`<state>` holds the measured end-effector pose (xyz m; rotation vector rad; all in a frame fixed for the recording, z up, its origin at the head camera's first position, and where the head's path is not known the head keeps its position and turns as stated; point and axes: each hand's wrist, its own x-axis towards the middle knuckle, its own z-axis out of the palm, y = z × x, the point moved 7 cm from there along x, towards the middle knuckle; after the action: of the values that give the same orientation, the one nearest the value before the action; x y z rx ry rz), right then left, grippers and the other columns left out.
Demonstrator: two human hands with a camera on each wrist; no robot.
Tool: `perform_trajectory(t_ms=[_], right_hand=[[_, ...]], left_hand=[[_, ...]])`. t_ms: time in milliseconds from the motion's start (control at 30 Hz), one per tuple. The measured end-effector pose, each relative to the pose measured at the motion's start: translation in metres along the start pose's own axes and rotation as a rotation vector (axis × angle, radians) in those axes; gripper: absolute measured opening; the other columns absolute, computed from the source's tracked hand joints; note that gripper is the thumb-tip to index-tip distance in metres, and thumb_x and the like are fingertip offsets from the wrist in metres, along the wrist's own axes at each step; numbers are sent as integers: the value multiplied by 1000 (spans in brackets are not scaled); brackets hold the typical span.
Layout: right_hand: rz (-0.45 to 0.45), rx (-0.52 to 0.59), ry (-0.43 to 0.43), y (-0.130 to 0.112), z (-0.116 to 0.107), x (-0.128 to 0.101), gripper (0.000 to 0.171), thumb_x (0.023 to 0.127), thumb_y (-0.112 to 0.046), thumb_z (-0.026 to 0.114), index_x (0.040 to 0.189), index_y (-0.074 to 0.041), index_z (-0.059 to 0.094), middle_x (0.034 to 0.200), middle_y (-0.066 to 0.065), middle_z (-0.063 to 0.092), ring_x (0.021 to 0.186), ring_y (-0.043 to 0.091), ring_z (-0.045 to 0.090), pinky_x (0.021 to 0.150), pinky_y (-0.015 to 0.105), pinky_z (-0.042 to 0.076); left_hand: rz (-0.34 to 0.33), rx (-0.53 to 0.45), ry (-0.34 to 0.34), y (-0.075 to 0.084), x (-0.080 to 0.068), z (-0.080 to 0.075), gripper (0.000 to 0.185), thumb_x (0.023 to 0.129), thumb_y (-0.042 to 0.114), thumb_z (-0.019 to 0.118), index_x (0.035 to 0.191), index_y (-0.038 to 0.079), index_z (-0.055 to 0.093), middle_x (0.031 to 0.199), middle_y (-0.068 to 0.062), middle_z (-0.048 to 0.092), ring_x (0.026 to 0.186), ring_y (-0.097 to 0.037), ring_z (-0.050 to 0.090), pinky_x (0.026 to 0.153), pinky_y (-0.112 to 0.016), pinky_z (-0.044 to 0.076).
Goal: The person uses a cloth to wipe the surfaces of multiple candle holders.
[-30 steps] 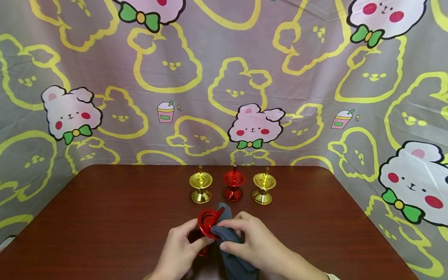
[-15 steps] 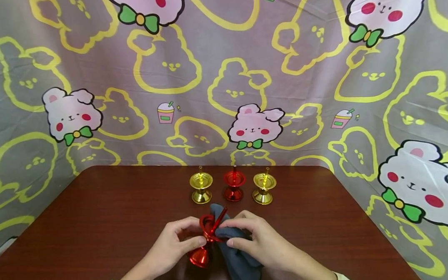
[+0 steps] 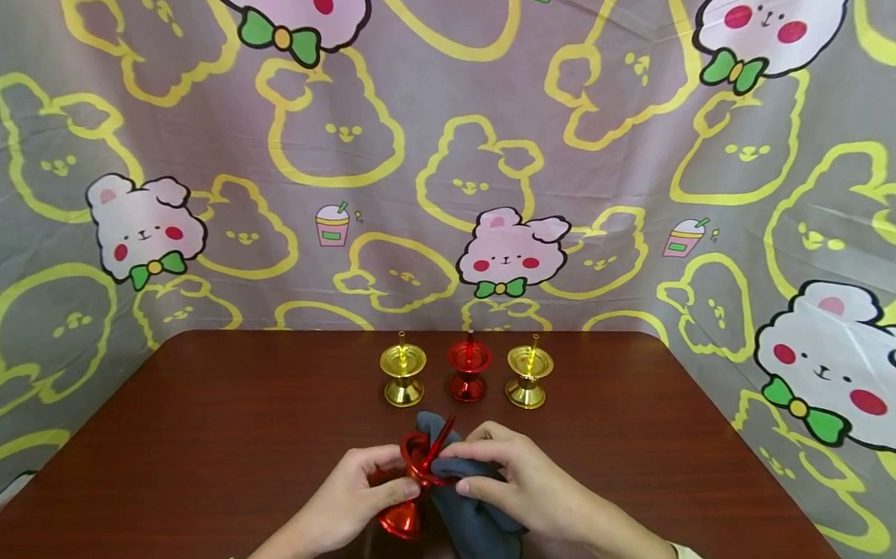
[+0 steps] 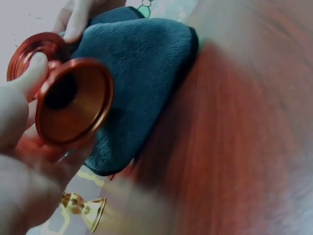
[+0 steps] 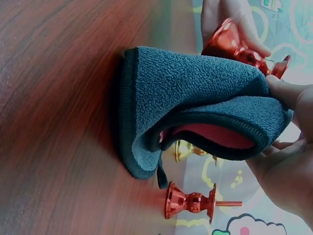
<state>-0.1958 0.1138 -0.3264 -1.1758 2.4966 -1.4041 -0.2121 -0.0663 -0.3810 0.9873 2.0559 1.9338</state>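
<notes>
Red candle holder being wiped with a dark cloth, low over the table.

Left hand [image 3: 348, 496] curls its grip round the red candle holder [image 3: 409, 486], tilted; right hand [image 3: 517, 487] pinches the grey-blue cloth [image 3: 482, 531] against its rim. Wiping looks under way; turning the holder seems the likely next need. Three holders [image 3: 467, 372] stand behind on the table [image 3: 224, 420].

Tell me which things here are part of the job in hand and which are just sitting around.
In hand:
red candle holder, gripped by the left hand
dark grey cloth, held against it by the right hand

Sitting around:
two gold candle holders
second red holder
wooden table
</notes>
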Motion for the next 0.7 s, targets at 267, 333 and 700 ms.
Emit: perform_trajectory(t_ms=[267,333,700], right_hand=[[43,-34,37,5,0,2,31,95,-18,72,126,-16,71,101,-4,58,92,10,57,76,27,51],[65,-45,43,5,1,2,32,95,-19,72,126,-16,71,100,-5,58,91,10,57,76,26,51],[136,-107,98,7,2,5,31,93,-17,74,124,-17,72,96,-7,57,88,11,55,74,26,50]], left_hand=[[-123,172,288,-2,-2,-1,22,82,18,84,94,12,67,85,-2,70,82,-17,65,73,-30,53],[-125,201,348,-1,-1,0,25,79,19,86,93,14,65,85,1,70,80,-17,65,72,-29,54],[-28,451,517,10,0,3,36,71,20,92,92,22,63,87,11,66,78,-8,62,65,-26,54]])
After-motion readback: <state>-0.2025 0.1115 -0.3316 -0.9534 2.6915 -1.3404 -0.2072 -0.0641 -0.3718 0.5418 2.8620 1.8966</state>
